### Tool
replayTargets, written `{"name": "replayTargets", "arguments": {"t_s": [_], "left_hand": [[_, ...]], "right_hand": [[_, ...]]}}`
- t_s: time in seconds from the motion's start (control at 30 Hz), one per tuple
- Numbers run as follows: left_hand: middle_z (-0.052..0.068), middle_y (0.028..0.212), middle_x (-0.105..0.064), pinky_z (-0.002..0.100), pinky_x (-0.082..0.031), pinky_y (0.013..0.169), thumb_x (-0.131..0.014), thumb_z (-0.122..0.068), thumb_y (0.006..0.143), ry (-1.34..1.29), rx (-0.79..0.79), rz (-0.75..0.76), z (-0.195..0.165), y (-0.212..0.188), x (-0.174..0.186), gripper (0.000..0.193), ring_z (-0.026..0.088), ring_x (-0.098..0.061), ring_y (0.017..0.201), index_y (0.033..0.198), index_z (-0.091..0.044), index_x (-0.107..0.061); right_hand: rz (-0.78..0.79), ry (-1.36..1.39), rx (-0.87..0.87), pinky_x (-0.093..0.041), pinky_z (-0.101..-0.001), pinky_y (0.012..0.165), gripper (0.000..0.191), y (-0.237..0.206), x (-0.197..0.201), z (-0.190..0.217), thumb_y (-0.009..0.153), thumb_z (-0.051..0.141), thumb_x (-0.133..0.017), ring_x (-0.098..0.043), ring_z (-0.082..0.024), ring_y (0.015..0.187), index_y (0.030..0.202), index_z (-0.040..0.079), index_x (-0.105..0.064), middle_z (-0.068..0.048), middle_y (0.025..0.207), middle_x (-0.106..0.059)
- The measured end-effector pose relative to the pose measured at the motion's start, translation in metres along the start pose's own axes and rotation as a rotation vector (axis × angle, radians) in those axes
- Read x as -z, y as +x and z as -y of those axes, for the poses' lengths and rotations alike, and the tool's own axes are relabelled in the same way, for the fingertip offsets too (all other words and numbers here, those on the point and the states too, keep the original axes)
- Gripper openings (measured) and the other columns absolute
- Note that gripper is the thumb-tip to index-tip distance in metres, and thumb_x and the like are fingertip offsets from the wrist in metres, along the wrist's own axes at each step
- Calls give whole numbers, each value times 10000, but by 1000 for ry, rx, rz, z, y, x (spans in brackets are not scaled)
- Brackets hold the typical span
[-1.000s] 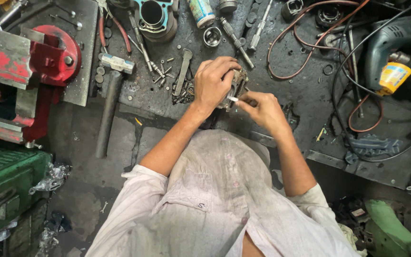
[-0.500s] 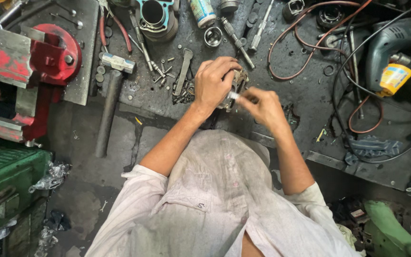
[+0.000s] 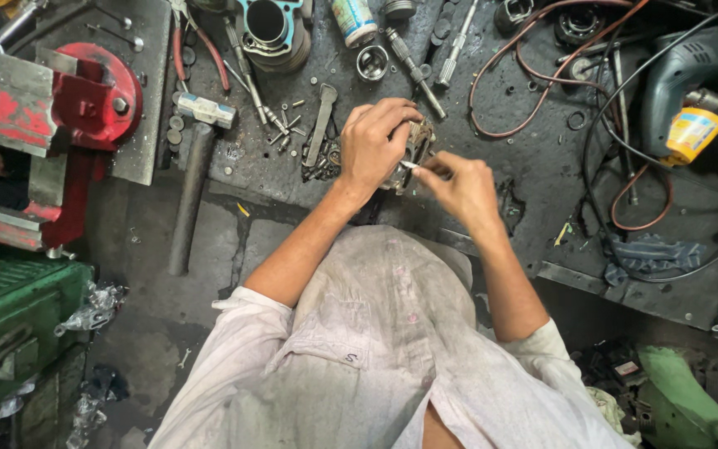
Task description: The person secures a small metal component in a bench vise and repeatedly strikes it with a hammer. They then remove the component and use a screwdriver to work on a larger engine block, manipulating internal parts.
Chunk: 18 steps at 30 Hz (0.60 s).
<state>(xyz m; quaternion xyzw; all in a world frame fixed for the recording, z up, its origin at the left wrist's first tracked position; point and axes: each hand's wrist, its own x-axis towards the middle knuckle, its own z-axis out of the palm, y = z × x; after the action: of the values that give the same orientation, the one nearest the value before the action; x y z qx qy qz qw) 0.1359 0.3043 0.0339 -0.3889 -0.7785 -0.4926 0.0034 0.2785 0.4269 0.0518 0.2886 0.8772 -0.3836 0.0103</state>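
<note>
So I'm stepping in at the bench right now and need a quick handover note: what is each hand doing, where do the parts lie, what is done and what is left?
Left hand: clamped over a small grey metal part, holding it on the dark workbench.
Right hand: fingertips pinch a thin pale sliver against that part.
Nearby: flat spanner and loose bolts left of the hands, hammer further left, red vise at the far left, drill to the right.
Done: part is picked out and steadied.
Left: fine work on the part looks under way; how far is hidden by the hands.

Metal part (image 3: 415, 143) in the hands mid-bench, hammer (image 3: 193, 175) and vise (image 3: 60, 125) left, drill (image 3: 691, 66) right
</note>
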Motion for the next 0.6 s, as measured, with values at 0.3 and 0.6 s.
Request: {"name": "replayTargets", "arguments": {"t_s": [0.3, 0.6], "left_hand": [[-2, 1062, -740, 366, -504, 911, -662, -71, 899, -1, -15, 2, 1, 0, 0, 116, 196, -715, 983, 951, -117, -755], [0, 1058, -742, 366, -512, 907, -659, -70, 899, 4, -21, -10, 0, 1, 1, 120, 201, -719, 968, 951, -112, -759]], "right_hand": [[46, -33, 88, -561, -394, 636, 307, -2, 2, -11, 873, 359, -826, -741, -283, 691, 949, 70, -756, -136, 759, -733], [19, -56, 133, -513, -391, 565, 302, 1, 7, 3, 898, 379, -800, -684, -254, 584, 952, 85, -751, -105, 679, -705]]}}
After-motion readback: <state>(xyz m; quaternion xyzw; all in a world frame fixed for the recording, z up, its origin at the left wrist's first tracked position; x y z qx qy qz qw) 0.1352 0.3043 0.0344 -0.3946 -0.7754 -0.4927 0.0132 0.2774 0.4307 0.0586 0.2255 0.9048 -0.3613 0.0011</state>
